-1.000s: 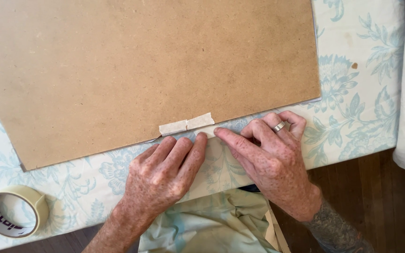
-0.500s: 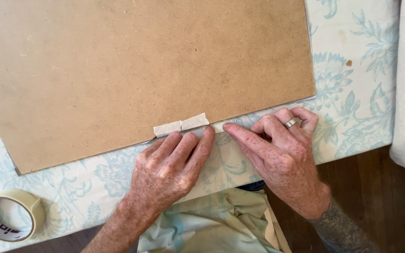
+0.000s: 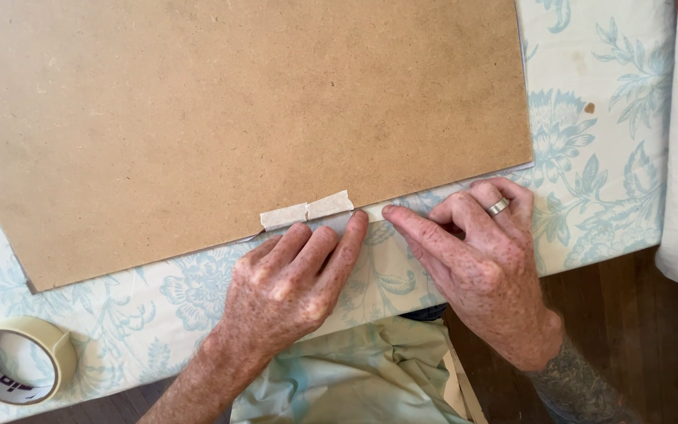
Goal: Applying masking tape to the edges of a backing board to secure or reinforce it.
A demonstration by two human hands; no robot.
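A broad brown fibreboard panel (image 3: 237, 118) covers most of the worktop (image 3: 614, 157), which is draped in a pale blue floral cloth. At the panel's near edge, the left hand (image 3: 292, 279) lies flat, fingers extended, pressing just below a short strip of masking tape (image 3: 306, 210). The right hand (image 3: 476, 251), wearing a ring, has slid leftward over the past second until its forefinger nearly meets the left, smoothing the edge. Neither hand grips anything. A tape roll (image 3: 13, 369) sits at the near left corner.
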